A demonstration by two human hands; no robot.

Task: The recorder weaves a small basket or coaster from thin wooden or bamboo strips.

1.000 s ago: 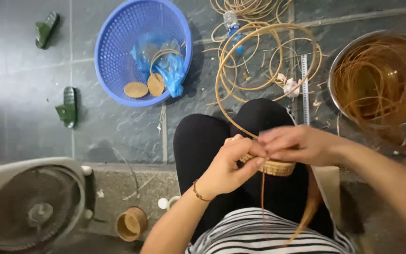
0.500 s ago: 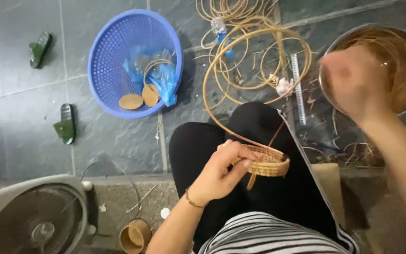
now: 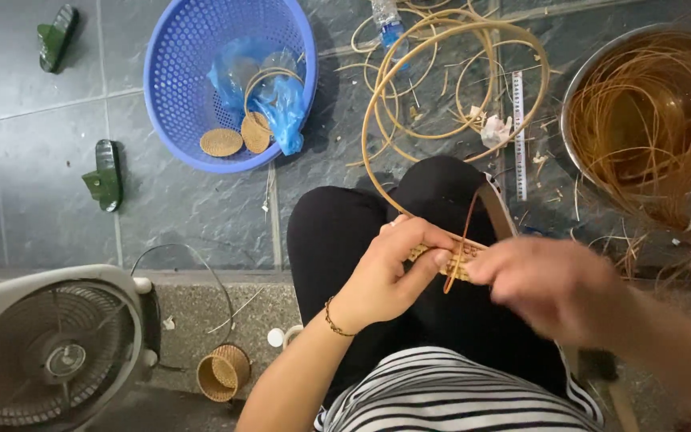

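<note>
Dark grey tiled floor (image 3: pixel 201 216) below a speckled stone step, seen from above over black-trousered knees. Nearest, at lower left, a white electric fan (image 3: pixel 49 352) and a small woven rattan cup (image 3: pixel 221 372) on the step. On the lap, the left hand (image 3: pixel 385 272) grasping a small half-woven rattan basket piece (image 3: pixel 451 258), thumb over its top, fingers under. Just right of it and touching, the right hand (image 3: pixel 557 292), blurred, seemingly pinching a thin brown rattan strand (image 3: pixel 464 236); the grip itself cannot be told. Best done, as a judgement, by holding the piece steady, drawing the strand snug against the last row, and keeping the long coil free of kinks. Farther out, a loop of pale rattan cane (image 3: pixel 449 80) on the floor beside a metal ruler (image 3: pixel 520 132). At far right, a round metal basin of soaking rattan strands (image 3: pixel 649 120). At far left, a blue perforated plastic basket (image 3: pixel 229 76) holding woven discs and a blue bag, with two green sandals (image 3: pixel 105 172) beyond.
</note>
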